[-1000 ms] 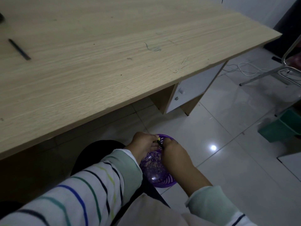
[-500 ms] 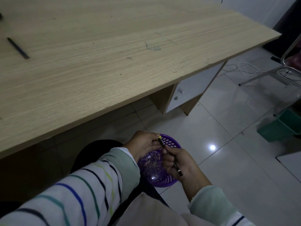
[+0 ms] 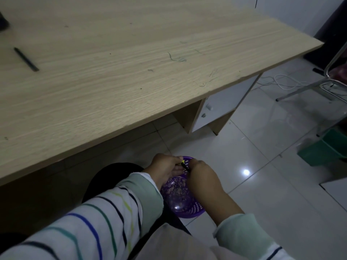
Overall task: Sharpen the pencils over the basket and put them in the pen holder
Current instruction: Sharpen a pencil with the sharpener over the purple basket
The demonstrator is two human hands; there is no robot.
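Observation:
A purple perforated basket [image 3: 195, 212] sits low in front of me, with pencil shavings on its bottom. Above its far rim my left hand [image 3: 165, 168] pinches a small yellow sharpener [image 3: 182, 161]. My right hand [image 3: 204, 178] grips a dark pencil [image 3: 186, 167] whose tip goes into the sharpener; most of the pencil is hidden inside the fist. A second dark pencil [image 3: 26, 59] lies on the wooden desk [image 3: 131, 76] at the far left.
A dark object [image 3: 3, 23] is cut off at the desk's top left corner. A white drawer unit [image 3: 221, 109] stands under the desk. On the tiled floor to the right are a green bin [image 3: 324, 149], a metal chair frame [image 3: 319, 83] and white cables [image 3: 281, 83].
Half a second ago my right hand was turned palm-up with the pencil's length showing. It has rolled back knuckles-up, twisting the pencil in the sharpener. My left hand stays over the basket.

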